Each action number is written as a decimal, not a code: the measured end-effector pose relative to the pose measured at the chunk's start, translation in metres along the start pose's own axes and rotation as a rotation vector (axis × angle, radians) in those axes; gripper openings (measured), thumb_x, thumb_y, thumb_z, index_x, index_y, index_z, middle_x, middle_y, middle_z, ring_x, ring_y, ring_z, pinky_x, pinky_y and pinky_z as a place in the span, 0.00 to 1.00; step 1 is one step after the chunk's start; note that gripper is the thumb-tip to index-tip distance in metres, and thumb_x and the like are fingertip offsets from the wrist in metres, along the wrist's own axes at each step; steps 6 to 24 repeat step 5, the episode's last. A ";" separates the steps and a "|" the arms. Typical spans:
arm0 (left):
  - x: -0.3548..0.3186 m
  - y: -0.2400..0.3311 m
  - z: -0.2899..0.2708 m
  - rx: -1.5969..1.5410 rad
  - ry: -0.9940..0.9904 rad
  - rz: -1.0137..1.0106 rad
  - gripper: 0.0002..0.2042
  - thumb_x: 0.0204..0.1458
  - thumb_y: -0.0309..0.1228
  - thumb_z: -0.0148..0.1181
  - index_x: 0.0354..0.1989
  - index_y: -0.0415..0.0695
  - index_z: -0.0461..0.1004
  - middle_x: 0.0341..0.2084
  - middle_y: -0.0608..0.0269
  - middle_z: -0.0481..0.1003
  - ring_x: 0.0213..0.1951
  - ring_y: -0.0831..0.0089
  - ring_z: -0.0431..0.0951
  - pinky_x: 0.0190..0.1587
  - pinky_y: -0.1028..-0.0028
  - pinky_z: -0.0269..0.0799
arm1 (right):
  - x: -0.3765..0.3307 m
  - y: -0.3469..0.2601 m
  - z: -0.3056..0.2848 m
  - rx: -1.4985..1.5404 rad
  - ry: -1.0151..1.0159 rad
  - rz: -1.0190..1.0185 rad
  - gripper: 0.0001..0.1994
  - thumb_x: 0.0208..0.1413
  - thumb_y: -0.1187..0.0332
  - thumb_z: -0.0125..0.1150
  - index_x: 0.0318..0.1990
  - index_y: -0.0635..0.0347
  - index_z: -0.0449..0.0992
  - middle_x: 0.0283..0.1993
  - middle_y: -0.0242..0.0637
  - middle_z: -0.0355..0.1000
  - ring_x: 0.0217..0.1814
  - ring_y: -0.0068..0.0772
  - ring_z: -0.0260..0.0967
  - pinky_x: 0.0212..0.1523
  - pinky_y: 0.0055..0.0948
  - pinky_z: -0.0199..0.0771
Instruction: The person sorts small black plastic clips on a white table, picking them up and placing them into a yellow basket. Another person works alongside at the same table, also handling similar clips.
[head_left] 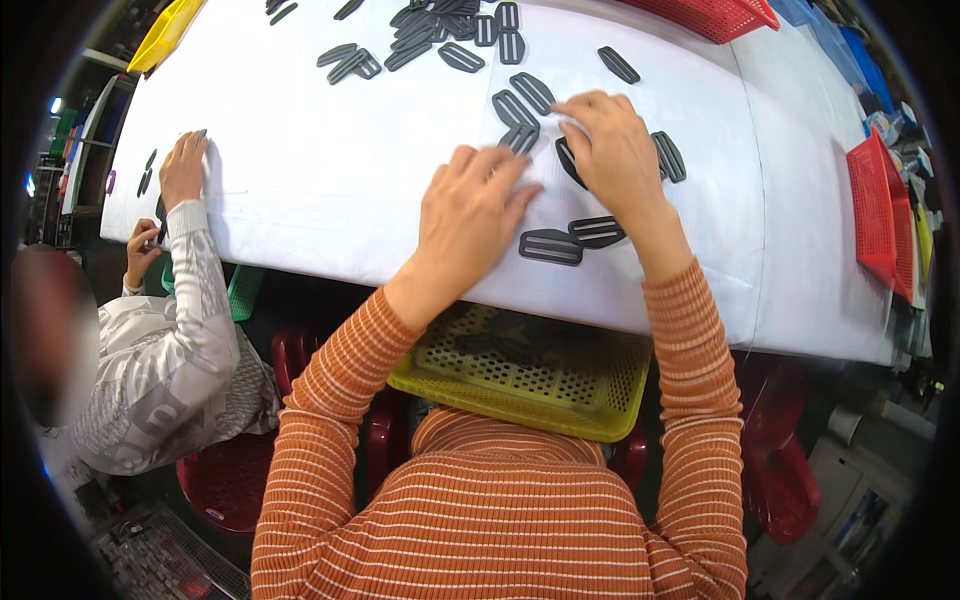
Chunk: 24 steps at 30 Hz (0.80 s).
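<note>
Many dark grey plastic slide buckles lie on a white table (330, 180). My left hand (475, 215) is palm down near the front edge, its curled fingertips on one grey buckle (520, 138). Just to the right, my right hand (612, 150) is bent over another grey buckle (567, 162), thumb and fingers closed on it. Two buckles (550, 246) lie side by side below my right wrist, and one more (668, 156) lies right of that hand. A loose heap of buckles (440, 28) covers the far middle of the table.
A yellow perforated basket (520, 385) holding dark pieces sits on my lap under the table edge. Red baskets stand at the far right (715, 15) and right (880, 210); a yellow tray (165, 35) far left. A co-worker's hand (183, 170) rests on the table's left. Red stools (230, 480) stand below.
</note>
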<state>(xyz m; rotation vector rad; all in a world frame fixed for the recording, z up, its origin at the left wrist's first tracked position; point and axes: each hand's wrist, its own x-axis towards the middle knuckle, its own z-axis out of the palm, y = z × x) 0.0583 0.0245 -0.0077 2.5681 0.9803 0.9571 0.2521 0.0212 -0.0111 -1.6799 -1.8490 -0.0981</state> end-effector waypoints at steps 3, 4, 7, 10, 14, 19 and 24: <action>0.009 -0.019 0.009 0.146 -0.027 -0.077 0.19 0.51 0.31 0.66 0.52 0.43 0.77 0.46 0.58 0.76 0.46 0.62 0.73 0.48 0.65 0.70 | 0.028 0.010 0.025 -0.046 -0.027 0.003 0.09 0.54 0.66 0.63 0.42 0.54 0.83 0.42 0.35 0.77 0.48 0.39 0.71 0.47 0.39 0.71; 0.007 -0.024 0.010 0.147 -0.074 -0.060 0.19 0.51 0.31 0.65 0.52 0.44 0.77 0.46 0.58 0.76 0.46 0.61 0.73 0.48 0.66 0.70 | 0.033 0.013 0.031 -0.074 -0.060 -0.005 0.09 0.54 0.66 0.63 0.42 0.54 0.83 0.43 0.35 0.77 0.48 0.40 0.71 0.47 0.40 0.71; 0.004 -0.025 0.009 0.148 -0.121 -0.042 0.19 0.51 0.32 0.65 0.53 0.45 0.77 0.47 0.58 0.76 0.46 0.61 0.73 0.48 0.66 0.70 | 0.036 0.015 0.036 -0.104 -0.093 -0.013 0.10 0.55 0.66 0.64 0.43 0.53 0.83 0.44 0.35 0.77 0.48 0.40 0.71 0.48 0.41 0.71; 0.004 -0.025 0.009 0.148 -0.121 -0.042 0.19 0.51 0.32 0.65 0.53 0.45 0.77 0.47 0.58 0.76 0.46 0.61 0.73 0.48 0.66 0.70 | 0.036 0.015 0.036 -0.104 -0.093 -0.013 0.10 0.55 0.66 0.64 0.43 0.53 0.83 0.44 0.35 0.77 0.48 0.40 0.71 0.48 0.41 0.71; 0.004 -0.025 0.009 0.148 -0.121 -0.042 0.19 0.51 0.32 0.65 0.53 0.45 0.77 0.47 0.58 0.76 0.46 0.61 0.73 0.48 0.66 0.70 | 0.036 0.015 0.036 -0.104 -0.093 -0.013 0.10 0.55 0.66 0.64 0.43 0.53 0.83 0.44 0.35 0.77 0.48 0.40 0.71 0.48 0.41 0.71; 0.004 -0.025 0.009 0.148 -0.121 -0.042 0.19 0.51 0.32 0.65 0.53 0.45 0.77 0.47 0.58 0.76 0.46 0.61 0.73 0.48 0.66 0.70 | 0.036 0.015 0.036 -0.104 -0.093 -0.013 0.10 0.55 0.66 0.64 0.43 0.53 0.83 0.44 0.35 0.77 0.48 0.40 0.71 0.48 0.41 0.71; 0.004 -0.025 0.009 0.148 -0.121 -0.042 0.19 0.51 0.32 0.65 0.53 0.45 0.77 0.47 0.58 0.76 0.46 0.61 0.73 0.48 0.66 0.70 | 0.036 0.015 0.036 -0.104 -0.093 -0.013 0.10 0.55 0.66 0.64 0.43 0.53 0.83 0.44 0.35 0.77 0.48 0.40 0.71 0.48 0.41 0.71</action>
